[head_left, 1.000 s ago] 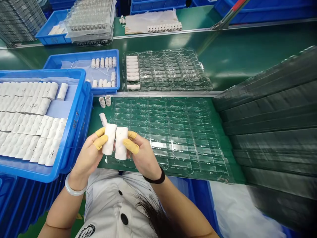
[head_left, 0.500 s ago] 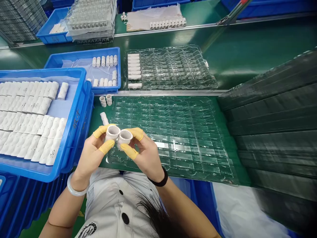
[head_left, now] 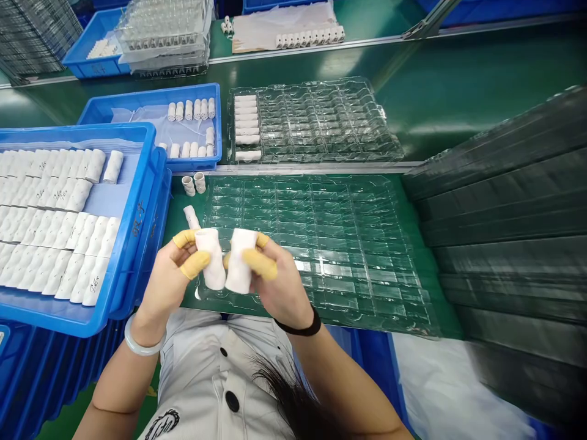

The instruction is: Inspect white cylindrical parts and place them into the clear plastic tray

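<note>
as the two hands meet over the near clear blister tray (head_left: 321,183), the left hand (head_left: 177,275) and the right hand (head_left: 270,281) are each closed on one white tubular piece: the left piece (head_left: 211,260) and the right piece (head_left: 241,261). the pieces stand roughly upright side by side, almost touching, held above the tray. yellow finger cots (head_left: 195,264) cover two fingers on each hand. a light, even grip on the pieces' sides with those covered fingertips seems best, as it leaves both ends showing and keeps bare skin off the white surface. working low over the tray looks sensible, so a slip would land softly.

by count, two pieces are in hand, one lying piece (head_left: 191,217) rests just beside the tray, and two short upright pieces (head_left: 194,183) stand near it. the far blister tray (head_left: 321,119) holds about seven in one column, the small blue crate (head_left: 151,101) roughly a dozen, and the large blue crate (head_left: 147,165) dozens, some cut off by the frame, on the green bench surface (head_left: 177,211).
</note>
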`<state>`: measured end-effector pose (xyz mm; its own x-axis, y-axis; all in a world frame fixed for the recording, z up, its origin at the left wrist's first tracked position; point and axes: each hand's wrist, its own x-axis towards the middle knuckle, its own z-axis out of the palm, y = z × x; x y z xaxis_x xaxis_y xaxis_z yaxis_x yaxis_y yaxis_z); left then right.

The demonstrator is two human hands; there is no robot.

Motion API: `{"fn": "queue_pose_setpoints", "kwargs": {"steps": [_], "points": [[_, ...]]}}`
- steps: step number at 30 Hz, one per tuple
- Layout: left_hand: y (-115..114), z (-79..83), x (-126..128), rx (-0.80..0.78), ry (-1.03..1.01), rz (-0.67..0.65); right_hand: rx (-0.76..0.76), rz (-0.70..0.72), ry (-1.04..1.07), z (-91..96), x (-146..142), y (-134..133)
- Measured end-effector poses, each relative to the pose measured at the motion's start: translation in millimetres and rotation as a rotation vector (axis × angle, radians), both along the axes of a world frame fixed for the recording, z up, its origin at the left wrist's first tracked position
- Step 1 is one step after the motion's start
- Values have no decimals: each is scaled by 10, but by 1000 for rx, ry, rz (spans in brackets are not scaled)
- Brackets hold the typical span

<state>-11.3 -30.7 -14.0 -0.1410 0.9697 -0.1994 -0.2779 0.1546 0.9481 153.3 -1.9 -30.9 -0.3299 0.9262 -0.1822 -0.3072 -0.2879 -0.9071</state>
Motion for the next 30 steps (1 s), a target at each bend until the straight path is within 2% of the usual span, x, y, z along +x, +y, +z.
{"fn": "queue_pose_setpoints", "kwargs": {"steps": [3, 5, 7, 10, 14, 21, 25, 30], "points": [[82, 3, 77, -183, -353, -16, -407, 104, 376, -23, -14, 86], [138, 13, 126, -308, -518, -18, -569, 94, 545, -62, -34, 127], [181, 20, 150, -421, -607, -13, -666, 73, 651, -102, -51, 140], [207, 8, 135, -501, -654, 3, -689, 73, 706, -144, -60, 120], [211, -27, 97, -498, -644, -21, -649, 113, 693, -160, -61, 104], [225, -74, 73, -473, -604, -66, -781, 95, 791, -139, -57, 114], [218, -105, 63, -483, -645, -54, -718, 104, 758, -138, -53, 111], [203, -59, 90, -504, -650, -32, -735, 73, 718, -78, -66, 103]]}}
